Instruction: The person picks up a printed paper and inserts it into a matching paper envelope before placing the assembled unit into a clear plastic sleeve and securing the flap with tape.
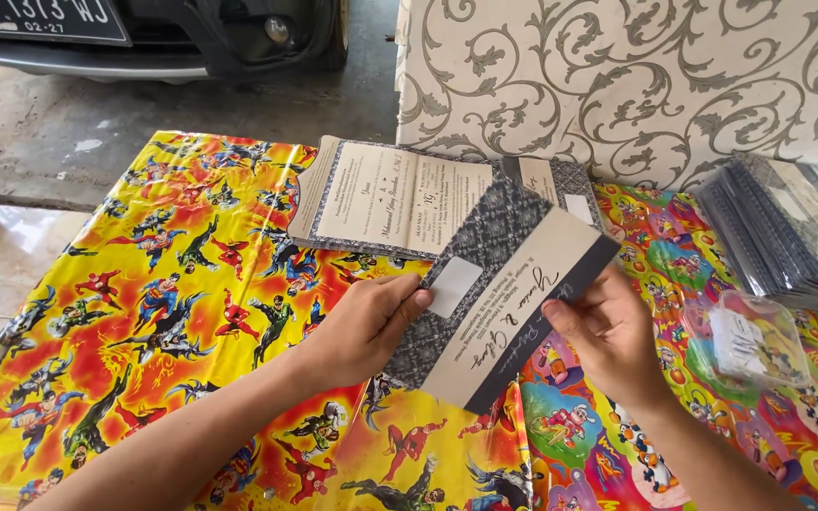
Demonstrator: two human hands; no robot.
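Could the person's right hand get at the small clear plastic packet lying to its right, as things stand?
Probably yes, once freed: the right hand now grips the patterned card, but the clear packet lies open on the colourful cover close beside it, with nothing between.

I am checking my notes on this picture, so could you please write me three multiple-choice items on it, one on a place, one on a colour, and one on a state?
1. Where does the stack of dark cards lie?
A. At the right edge of the table
B. On the floor at the left
C. Under the car

2. What is the main ground colour of the table cover on the left side?
A. White
B. Yellow
C. Green

3. How is the grey patterned card held?
A. By one hand alone
B. It lies untouched
C. By both hands, above the table

Answers: 1 A, the stack sits by the right edge beside a clear plastic packet. 2 B, yellow shows between the printed figures. 3 C, the left hand and right hand each grip a side.
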